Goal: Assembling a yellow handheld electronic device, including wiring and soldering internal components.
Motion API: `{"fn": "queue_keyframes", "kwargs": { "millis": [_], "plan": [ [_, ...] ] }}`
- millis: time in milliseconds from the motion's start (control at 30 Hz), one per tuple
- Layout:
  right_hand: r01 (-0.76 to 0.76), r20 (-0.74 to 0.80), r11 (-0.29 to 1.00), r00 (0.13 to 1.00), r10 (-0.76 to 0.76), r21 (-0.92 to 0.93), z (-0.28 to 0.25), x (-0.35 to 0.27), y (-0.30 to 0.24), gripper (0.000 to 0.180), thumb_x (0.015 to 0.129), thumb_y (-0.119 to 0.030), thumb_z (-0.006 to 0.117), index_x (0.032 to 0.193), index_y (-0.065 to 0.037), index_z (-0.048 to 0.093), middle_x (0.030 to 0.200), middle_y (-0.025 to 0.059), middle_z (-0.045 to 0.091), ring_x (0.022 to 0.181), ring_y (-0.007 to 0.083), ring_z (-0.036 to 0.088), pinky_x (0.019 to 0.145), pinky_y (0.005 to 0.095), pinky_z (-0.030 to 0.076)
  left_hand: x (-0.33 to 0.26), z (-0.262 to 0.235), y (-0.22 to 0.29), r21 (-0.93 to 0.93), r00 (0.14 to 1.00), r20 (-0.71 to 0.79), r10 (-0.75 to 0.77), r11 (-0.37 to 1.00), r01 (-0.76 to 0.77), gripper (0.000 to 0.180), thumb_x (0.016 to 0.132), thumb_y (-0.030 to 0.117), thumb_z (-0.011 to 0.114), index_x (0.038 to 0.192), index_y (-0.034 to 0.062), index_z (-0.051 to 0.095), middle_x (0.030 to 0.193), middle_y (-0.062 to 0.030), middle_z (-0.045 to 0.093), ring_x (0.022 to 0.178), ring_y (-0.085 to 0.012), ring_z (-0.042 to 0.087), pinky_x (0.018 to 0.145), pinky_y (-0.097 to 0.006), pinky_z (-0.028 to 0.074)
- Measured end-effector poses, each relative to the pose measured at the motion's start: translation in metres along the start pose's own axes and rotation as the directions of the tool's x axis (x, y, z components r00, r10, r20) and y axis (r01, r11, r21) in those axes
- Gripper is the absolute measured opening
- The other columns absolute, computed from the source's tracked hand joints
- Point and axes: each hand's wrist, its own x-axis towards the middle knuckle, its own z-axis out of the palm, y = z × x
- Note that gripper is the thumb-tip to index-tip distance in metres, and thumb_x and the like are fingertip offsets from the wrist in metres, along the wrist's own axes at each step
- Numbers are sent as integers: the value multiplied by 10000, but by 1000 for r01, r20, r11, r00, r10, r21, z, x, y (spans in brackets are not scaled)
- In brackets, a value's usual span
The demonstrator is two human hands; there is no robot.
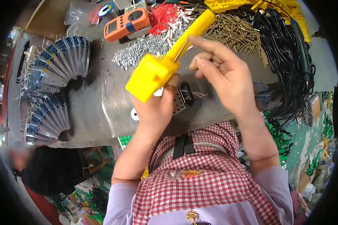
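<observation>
My left hand (154,110) grips a yellow plastic housing (148,77) from below. It has a boxy end and a long, round-tipped handle slanting up to the right. Along the handle lies a thin metal pin (181,50). My right hand (233,80) is at the handle's right side, its index finger stretched to the pin's upper end and apparently touching it. The thumb and the other fingers are partly bent, with nothing seen between them. Under my left hand, a perforated metal plate (179,105) is partly hidden.
Piles of silver screws (133,52), red small parts (163,17) and brass-coloured pins (240,32) cover the back. Black cables (278,48) and a screwdriver-like tool (302,48) lie right. Panels with wires (58,60) stand left. An orange meter (127,24) stands behind.
</observation>
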Motion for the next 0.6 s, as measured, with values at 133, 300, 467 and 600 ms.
{"fn": "queue_keyframes", "kwargs": {
  "millis": [133,300,467,600],
  "plan": [
    [437,315,707,898,-308,-556,-27,-2,-18,373,713,46,635,1074,-49,646,932,75,594,886,213,578,807,304,451,9,-13,20,-131,951,121,-284,945,299,275,735,61,711,996,42,628,871,-104,666,868,-253,647,807,-342,484],
    [748,682,263,664,-306,-610,-48,21,-46,392,678,-39,633,1070,-34,632,1048,135,586,966,319,564,882,429,418,14,-29,40,-630,767,493,-410,440,640,713,719,178,783,1264,-32,375,1241,-117,497,1135,-221,521,948,-360,437],
    [618,562,697,742,-365,-362,-33,-6,-30,385,711,-142,644,1074,-21,605,1079,139,559,988,337,534,856,445,414,-16,-13,9,251,894,339,291,888,-384,849,651,371,818,1320,35,416,1258,-128,515,1148,-288,504,970,-398,392],
    [541,557,565,814,-165,-623,-46,-33,9,469,672,-54,663,1137,-59,602,1028,102,570,947,285,539,837,393,402,-20,-11,0,233,888,459,-12,967,-107,597,577,225,759,1077,25,501,1039,-133,547,998,-322,526,936,-429,360]
  ]
}}
